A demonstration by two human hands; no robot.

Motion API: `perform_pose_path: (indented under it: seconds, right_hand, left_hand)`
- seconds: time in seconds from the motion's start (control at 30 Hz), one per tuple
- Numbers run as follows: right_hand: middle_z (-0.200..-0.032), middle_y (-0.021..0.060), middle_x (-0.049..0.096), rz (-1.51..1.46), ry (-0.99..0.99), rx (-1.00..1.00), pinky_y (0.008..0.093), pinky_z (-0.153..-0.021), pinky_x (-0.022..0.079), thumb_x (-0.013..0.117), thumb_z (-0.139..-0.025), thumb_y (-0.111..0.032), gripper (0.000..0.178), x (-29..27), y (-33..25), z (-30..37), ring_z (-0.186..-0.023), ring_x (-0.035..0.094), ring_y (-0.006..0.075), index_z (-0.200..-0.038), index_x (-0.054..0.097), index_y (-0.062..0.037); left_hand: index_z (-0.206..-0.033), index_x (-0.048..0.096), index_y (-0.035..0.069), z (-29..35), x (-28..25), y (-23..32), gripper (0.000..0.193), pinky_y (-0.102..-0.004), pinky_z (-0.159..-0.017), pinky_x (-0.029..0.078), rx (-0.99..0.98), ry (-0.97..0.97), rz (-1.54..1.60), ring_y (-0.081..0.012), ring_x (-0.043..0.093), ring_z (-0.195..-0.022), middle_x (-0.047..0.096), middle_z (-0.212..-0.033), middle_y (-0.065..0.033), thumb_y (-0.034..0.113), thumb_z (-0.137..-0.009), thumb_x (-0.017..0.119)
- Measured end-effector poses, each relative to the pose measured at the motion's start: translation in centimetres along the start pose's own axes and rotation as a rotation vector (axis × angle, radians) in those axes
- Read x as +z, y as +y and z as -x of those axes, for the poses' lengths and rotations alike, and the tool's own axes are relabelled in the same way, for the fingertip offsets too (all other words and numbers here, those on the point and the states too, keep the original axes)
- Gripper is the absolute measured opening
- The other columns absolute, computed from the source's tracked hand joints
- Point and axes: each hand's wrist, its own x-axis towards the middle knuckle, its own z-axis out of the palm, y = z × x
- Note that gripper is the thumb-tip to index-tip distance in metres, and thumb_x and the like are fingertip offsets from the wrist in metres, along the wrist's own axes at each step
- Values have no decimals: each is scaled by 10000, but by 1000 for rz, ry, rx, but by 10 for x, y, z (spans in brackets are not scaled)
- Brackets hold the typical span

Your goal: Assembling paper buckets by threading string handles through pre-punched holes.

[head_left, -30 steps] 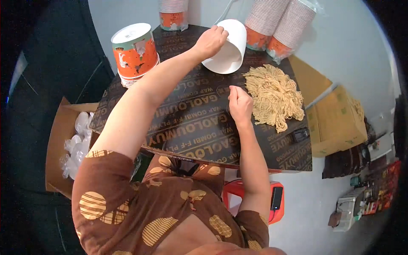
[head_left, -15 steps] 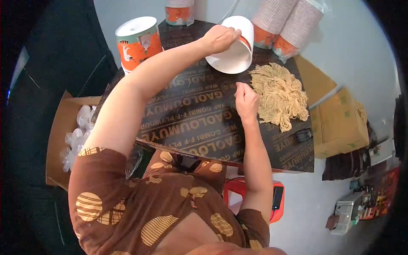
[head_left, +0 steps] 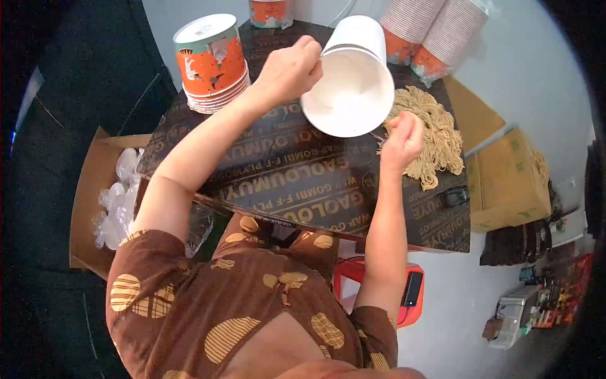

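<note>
A white paper bucket [head_left: 348, 104] lies tilted on the dark tabletop, its round mouth turned toward me. Behind that mouth is a white cylinder [head_left: 360, 31], with a dark curved strip between the two; whether they are one piece I cannot tell. My left hand [head_left: 291, 71] is closed, fingers curled at the bucket's left rim; what they hold is hidden. Beside the lower right rim, my right hand [head_left: 403, 142] is closed in a pinch, its contents too small to name. Just behind this hand spreads a heap of beige cord loops [head_left: 435, 136].
At the far left stands an upside-down stack of orange-and-green printed buckets [head_left: 211, 63]. More wrapped bucket stacks [head_left: 457, 31] line the back. A cardboard box [head_left: 88, 196] with clear plastic cups sits left of the table; another carton [head_left: 508, 180] is at the right.
My left hand has drawn back left from the bucket's top. The bucket's mouth has turned more toward me and shifted nearer. My right hand has moved right.
</note>
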Motion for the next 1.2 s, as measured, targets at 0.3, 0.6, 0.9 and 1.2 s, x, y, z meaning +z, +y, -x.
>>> perform_pose_path:
  seconds: [0.3,0.6,0.9,1.2]
  right_hand:
    - [-747,103,634,510,-139,0,394,-703,456,538,-877,-125,130,-17,29,-15,-716,590,283,-825,635,-56]
    - [-1004,120,645,979,-602,-142,470,-914,377,683,-758,-135,162,4,23,14,-1036,522,310,-898,700,-56]
    - [-924,155,647,1059,-648,-178,485,-867,399,633,-778,-92,100,10,32,18,-978,535,350,-823,678,-15]
    - [-833,153,640,916,-717,-37,490,-751,411,609,-834,-129,115,4,27,7,-873,554,355,-844,663,-28]
  left_hand:
    - [-610,443,1,26,-27,-13,220,-383,-699,511,-215,35,284,-338,646,-879,633,-1102,-199,98,-681,627]
    - [-619,390,23,46,-27,-21,219,-325,-714,508,-252,-26,557,-207,600,-1086,643,-1117,-186,-17,-712,585]
    - [-676,426,21,49,-27,-30,220,-260,-769,499,-451,218,1023,-141,601,-945,616,-1168,-180,16,-856,551]
    - [-785,585,10,62,-20,-55,128,-230,-596,485,-900,294,1496,-83,573,-679,644,-945,-94,89,-882,608]
